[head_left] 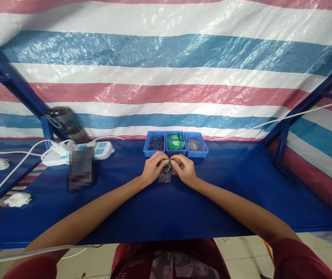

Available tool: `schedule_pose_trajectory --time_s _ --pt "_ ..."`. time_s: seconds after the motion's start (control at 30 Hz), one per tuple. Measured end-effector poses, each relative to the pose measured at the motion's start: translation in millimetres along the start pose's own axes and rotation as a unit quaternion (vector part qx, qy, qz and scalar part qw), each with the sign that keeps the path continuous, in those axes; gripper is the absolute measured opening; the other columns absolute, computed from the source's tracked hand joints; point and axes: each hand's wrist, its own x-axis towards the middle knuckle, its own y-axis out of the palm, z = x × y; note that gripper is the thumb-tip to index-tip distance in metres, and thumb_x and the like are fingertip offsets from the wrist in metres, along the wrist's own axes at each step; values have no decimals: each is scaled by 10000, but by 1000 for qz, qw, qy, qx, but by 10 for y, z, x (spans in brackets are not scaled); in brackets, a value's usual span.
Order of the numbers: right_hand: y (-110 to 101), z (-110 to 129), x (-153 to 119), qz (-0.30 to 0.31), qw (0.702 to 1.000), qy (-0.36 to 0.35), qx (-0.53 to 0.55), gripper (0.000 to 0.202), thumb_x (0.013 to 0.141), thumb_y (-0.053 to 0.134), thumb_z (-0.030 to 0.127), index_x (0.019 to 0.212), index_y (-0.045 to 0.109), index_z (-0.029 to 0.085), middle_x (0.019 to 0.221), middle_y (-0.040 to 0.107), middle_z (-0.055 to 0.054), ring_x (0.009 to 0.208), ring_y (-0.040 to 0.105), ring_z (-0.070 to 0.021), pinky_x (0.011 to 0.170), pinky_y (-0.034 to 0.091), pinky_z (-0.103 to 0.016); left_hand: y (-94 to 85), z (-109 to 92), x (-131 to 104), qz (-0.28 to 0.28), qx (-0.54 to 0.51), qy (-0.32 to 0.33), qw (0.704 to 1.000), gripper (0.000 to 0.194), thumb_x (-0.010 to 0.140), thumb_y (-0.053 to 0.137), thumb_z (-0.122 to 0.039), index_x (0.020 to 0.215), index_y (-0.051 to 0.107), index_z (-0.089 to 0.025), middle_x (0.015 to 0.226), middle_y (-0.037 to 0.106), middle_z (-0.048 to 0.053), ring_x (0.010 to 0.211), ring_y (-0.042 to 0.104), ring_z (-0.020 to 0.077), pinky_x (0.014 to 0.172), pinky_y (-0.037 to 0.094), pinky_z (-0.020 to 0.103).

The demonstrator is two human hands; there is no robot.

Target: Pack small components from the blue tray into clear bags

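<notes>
Both hands meet over the blue table, just in front of three blue bins. My left hand (154, 168) is closed in a pinch, its fingertips at a tiny dark and orange item (169, 159). From the other side my right hand (184, 169) pinches at the same spot. Below the fingers lies a small pile of clear packets (165, 177), partly covered by the hands. The left bin (146, 150) holds small dark parts, the middle bin (177, 152) green packets, and the right bin (196, 154) clear packets.
A white power strip (104, 150) with cables lies at the left, beside a blurred dark object (81, 168). Behind it leans a dark bottle (67, 123). Crumpled white tissues (18, 199) are at the far left. Blue frame posts stand at both sides before a striped sheet.
</notes>
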Motion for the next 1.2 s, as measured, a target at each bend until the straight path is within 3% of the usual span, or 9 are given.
schedule_pose_trajectory --time_s 0.63,0.83,1.2 --pt "33 -23 3 -17 1000 5 8 225 872 517 377 910 627 185 722 584 -15 569 501 -119 561 426 -246 -3 -10 -24 -13 -13 -15 1000 139 894 520 -258 968 608 -181 926 611 51 772 576 122 666 471 223" --pt "22 16 23 4 1000 -6 0 240 878 507 375 822 630 177 662 529 0 562 472 -111 555 405 -235 -19 -29 -33 -35 -12 -11 999 125 871 549 -255 949 611 -179 934 613 38 578 511 67 607 460 211" --pt "-27 10 28 13 1000 -7 -15 239 883 494 355 782 616 176 665 534 -4 581 468 -116 579 394 -245 4 -59 -26 -59 5 -46 997 133 864 548 -262 913 630 -169 860 669 8 539 526 54 609 458 186"
